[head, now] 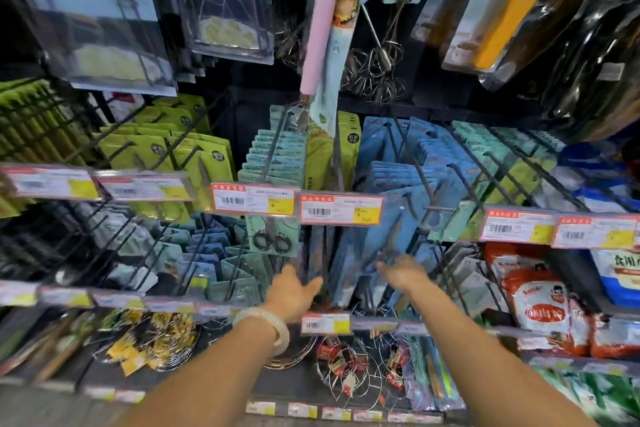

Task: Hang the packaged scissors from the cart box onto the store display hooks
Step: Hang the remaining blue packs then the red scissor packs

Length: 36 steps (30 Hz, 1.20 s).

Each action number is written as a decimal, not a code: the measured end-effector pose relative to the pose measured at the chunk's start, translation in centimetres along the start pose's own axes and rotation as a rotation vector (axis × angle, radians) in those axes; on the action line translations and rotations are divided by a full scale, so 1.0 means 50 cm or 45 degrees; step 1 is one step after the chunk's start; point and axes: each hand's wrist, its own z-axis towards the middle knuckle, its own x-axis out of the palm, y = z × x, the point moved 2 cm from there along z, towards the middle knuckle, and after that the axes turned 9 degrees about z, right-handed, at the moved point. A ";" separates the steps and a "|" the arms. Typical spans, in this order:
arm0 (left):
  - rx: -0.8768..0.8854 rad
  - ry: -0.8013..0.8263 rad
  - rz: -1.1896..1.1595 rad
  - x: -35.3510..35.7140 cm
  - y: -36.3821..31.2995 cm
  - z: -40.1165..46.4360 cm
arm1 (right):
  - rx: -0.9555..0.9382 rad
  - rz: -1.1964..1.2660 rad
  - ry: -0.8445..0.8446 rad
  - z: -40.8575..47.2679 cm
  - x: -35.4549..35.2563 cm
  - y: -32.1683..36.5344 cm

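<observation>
Packaged scissors (349, 263) in blue card packs hang bunched on a display hook (412, 218), right at and just above both sets of fingers; motion blur makes it hard to tell one pack from the next. Left hand (292, 295), pale bangle (266, 328) on the wrist, has its fingers partly spread and pressed to the packs' left side; cannot tell whether they actually pinch anything. Right hand (401, 272) is blurred, fingers curled at the packs' lower right edge, grip unclear, fingertips hidden against the card. One teal scissors pack (273, 236) hangs just up-left of the left fingers, handles readable. Price tag strip (341, 211) crosses above the fingers and covers the pack tops. Little free room: hooks and packs crowd both sides, a lower tag (325, 322) sits just below the left palm. Cart box not in frame. Red-and-white bags (540, 308) far right of the right fingers.
</observation>
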 end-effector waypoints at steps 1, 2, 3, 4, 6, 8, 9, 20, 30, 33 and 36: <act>0.002 -0.015 0.128 -0.011 0.025 -0.005 | -0.084 -0.194 0.091 -0.012 0.034 0.012; 0.003 -0.033 0.279 -0.025 0.058 -0.013 | -0.184 -0.330 0.177 -0.030 0.077 0.034; 0.011 -0.050 0.445 -0.042 0.090 -0.024 | -0.262 -0.391 0.252 -0.048 0.125 0.057; 0.020 -0.061 0.608 -0.059 0.123 -0.036 | -0.315 -0.387 0.309 -0.069 0.174 0.084; -0.013 -0.113 0.813 -0.100 0.191 -0.060 | -0.453 -0.413 0.377 -0.119 0.263 0.152; -0.103 -0.176 0.890 -0.157 0.265 -0.091 | -0.653 -0.563 0.417 -0.172 0.349 0.232; -0.145 -0.222 0.917 -0.189 0.304 -0.107 | -0.763 -0.642 0.409 -0.203 0.386 0.276; -0.728 -0.478 0.705 -0.594 0.818 -0.343 | -1.447 -0.914 0.439 -0.564 0.794 0.745; -1.096 -0.637 0.483 -0.831 1.169 -0.619 | -1.859 -1.057 0.617 -0.908 1.136 0.990; -1.194 -0.667 0.402 -0.874 1.247 -0.665 | -1.953 -1.068 0.627 -0.977 1.214 1.051; -1.262 -0.709 0.340 -0.900 1.321 -0.681 | -1.954 -1.096 0.710 -1.016 1.292 1.105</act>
